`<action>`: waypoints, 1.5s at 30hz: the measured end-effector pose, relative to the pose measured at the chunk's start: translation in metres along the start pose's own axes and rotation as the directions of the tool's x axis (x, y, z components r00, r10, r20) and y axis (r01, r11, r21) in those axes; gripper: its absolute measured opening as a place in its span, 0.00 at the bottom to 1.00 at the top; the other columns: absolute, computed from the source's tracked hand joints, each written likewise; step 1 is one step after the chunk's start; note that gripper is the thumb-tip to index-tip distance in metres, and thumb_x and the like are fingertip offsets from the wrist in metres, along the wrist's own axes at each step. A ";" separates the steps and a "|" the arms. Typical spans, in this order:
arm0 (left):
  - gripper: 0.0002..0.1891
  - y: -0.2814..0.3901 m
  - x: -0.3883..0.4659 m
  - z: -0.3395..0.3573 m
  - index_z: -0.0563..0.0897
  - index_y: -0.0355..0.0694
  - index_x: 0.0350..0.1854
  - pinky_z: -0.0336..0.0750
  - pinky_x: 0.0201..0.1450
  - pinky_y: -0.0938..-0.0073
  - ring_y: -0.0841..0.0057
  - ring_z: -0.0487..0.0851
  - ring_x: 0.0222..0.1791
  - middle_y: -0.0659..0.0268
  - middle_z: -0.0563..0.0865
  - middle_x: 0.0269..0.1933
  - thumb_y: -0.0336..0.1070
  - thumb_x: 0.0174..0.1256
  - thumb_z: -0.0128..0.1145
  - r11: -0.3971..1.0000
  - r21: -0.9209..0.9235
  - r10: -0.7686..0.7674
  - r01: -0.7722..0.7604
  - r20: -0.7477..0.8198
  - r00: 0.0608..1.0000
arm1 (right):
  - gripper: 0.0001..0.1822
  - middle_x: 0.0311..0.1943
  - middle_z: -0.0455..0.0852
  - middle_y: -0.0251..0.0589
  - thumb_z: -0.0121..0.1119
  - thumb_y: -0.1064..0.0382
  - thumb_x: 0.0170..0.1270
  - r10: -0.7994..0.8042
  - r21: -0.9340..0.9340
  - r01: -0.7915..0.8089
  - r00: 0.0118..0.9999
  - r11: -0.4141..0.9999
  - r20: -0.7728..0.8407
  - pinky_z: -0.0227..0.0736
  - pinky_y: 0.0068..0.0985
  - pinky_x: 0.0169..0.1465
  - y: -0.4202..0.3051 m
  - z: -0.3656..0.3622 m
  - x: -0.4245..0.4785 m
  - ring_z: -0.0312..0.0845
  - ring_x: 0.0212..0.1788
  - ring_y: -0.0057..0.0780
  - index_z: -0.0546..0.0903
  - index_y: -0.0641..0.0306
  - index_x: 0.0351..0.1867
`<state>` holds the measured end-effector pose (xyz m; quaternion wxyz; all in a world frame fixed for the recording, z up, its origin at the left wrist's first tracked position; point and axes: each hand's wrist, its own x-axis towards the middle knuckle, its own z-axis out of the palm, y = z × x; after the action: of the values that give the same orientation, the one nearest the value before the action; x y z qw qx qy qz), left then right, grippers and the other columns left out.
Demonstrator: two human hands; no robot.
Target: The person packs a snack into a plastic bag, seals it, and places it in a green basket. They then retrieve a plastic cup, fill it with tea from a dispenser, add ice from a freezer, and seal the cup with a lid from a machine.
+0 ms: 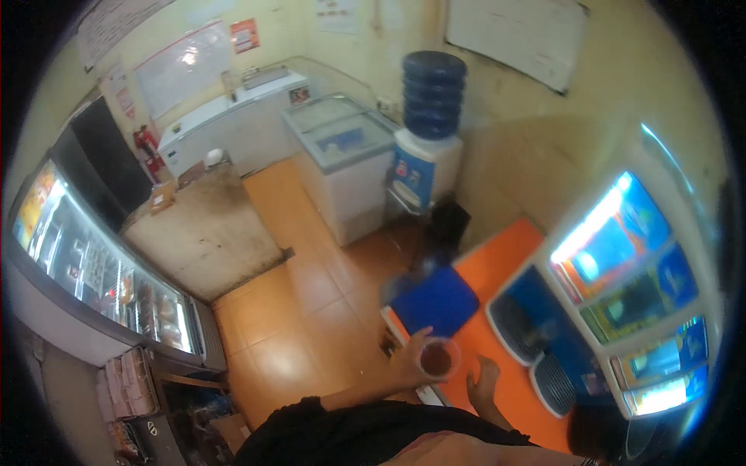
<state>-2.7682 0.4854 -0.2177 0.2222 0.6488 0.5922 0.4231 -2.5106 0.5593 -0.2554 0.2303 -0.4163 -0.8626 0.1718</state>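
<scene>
A clear plastic cup point(438, 362) with a brown drink inside is gripped by my left hand point(410, 358), near the front edge of an orange counter point(507, 250). My right hand point(484, 381) is just right of the cup, its fingers curved and apart, holding nothing. Beyond the cup, a blue flat-topped object point(434, 302) rests at the counter's left edge; blur hides exactly what it is. On the right stands a drink dispenser point(583, 373) with lit panels. Two dark drip grates point(553, 384) lie at its base, close to my right hand.
A water dispenser point(428, 169) with a blue bottle stands behind the counter. Farther back are a glass-topped chest freezer point(349, 198) and a white chest freezer point(239, 140). A stained low partition point(204, 239) and a lit display fridge point(105, 279) border the tiled floor point(280, 343) at left.
</scene>
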 end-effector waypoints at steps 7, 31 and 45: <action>0.58 -0.052 0.006 -0.174 0.57 0.42 0.70 0.55 0.77 0.56 0.68 0.77 0.63 0.60 0.78 0.62 0.48 0.38 0.85 0.928 -0.324 -0.220 0.184 -0.078 0.972 | 0.22 0.53 0.78 0.53 0.58 0.65 0.66 -0.007 0.126 0.008 1.000 0.992 -0.008 0.61 0.46 0.64 -0.070 0.089 0.132 0.70 0.59 0.51 0.74 0.66 0.61; 0.71 -0.489 0.259 -0.811 0.41 0.41 0.75 0.70 0.69 0.62 0.65 0.78 0.62 0.56 0.77 0.60 0.39 0.32 0.87 0.977 -0.072 -0.174 0.199 -0.811 0.559 | 0.03 0.33 0.80 0.40 0.62 0.68 0.52 -0.670 0.406 0.673 0.722 0.619 -0.175 0.69 0.37 0.47 -0.527 0.498 1.009 0.76 0.41 0.43 0.80 0.60 0.28; 0.66 -0.777 0.513 -1.113 0.46 0.42 0.73 0.65 0.73 0.60 0.65 0.78 0.62 0.60 0.76 0.61 0.37 0.35 0.86 0.968 -0.077 -0.235 0.239 -0.610 0.757 | 0.21 0.52 0.82 0.49 0.62 0.57 0.60 -0.232 0.142 0.222 0.971 0.965 0.060 0.69 0.40 0.62 -0.498 0.719 1.424 0.74 0.57 0.50 0.80 0.63 0.54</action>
<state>-4.1535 0.8949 -0.0803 0.0675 0.3963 0.7104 0.5777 -3.9963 1.3236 -0.2509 0.2431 -0.2915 -0.8992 0.2177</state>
